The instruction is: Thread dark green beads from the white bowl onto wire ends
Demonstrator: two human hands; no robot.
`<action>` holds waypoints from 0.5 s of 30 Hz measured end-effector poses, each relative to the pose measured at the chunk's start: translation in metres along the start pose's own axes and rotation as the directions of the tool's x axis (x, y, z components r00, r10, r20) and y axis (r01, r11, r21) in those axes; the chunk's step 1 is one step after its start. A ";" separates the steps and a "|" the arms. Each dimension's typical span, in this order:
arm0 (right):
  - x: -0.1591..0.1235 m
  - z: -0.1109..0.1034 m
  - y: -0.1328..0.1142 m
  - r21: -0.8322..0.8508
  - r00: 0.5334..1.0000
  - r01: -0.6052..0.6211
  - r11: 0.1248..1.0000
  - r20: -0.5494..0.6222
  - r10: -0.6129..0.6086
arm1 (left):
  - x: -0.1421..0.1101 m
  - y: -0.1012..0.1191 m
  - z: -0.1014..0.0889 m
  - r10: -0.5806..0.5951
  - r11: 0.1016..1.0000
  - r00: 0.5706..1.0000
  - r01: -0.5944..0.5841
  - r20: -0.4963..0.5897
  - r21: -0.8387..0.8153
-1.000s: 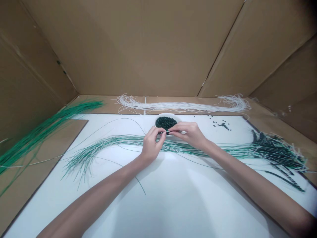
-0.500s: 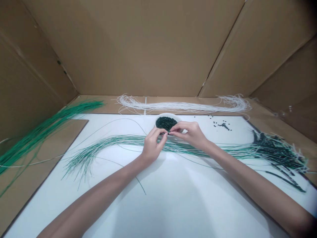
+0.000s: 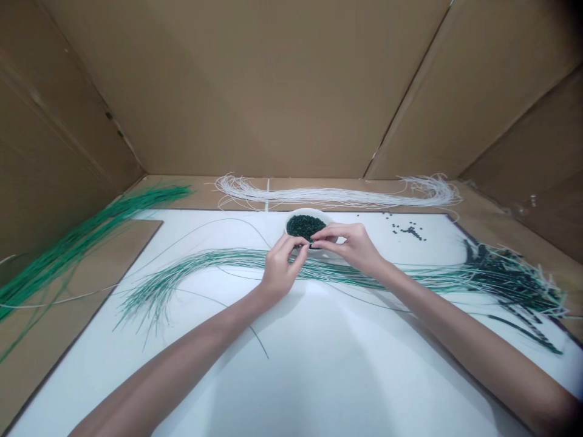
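Over the near rim of a white bowl (image 3: 334, 243), my two hands meet fingertip to fingertip. The bowl holds many small dark green beads (image 3: 304, 226). My left hand (image 3: 281, 267) is closed in a pinch on a thin strand, mostly hidden by the fingers. Thumb and forefinger of my right hand (image 3: 350, 244) are pinched too, with a tiny dark bead at their tips, hard to make out. Beneath both hands a bundle of green and white strands (image 3: 218, 257) runs across the white board (image 3: 296, 370). Dark beads are strung on its right end (image 3: 510, 276).
Loose dark beads (image 3: 412, 230) lie scattered right of the bowl. A bundle of white strands (image 3: 319, 195) stretches along the back. Green strands (image 3: 86, 240) lie at the left, on cardboard. Tall cardboard walls (image 3: 255, 91) enclose the back and sides.
Both hands stay in nearly the same place by the bowl. Only the fingertips have shifted slightly; a pale bit between them shows less now.
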State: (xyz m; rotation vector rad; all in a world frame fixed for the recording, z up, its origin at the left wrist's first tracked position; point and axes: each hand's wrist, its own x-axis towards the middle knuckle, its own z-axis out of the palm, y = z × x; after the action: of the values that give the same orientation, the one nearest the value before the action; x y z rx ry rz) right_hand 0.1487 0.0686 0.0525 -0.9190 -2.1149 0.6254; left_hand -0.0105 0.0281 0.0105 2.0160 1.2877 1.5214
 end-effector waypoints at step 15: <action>-0.001 -0.001 -0.002 0.040 0.998 -0.059 0.997 0.002 0.059 | 0.000 -0.001 0.000 0.006 1.000 1.000 -0.006 -0.001 0.007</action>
State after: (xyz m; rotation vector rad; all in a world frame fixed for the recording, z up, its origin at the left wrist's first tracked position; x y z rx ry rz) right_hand 0.1487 0.0671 0.0540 -0.9614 -2.0748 0.6956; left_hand -0.0112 0.0286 0.0099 2.0259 1.2904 1.5227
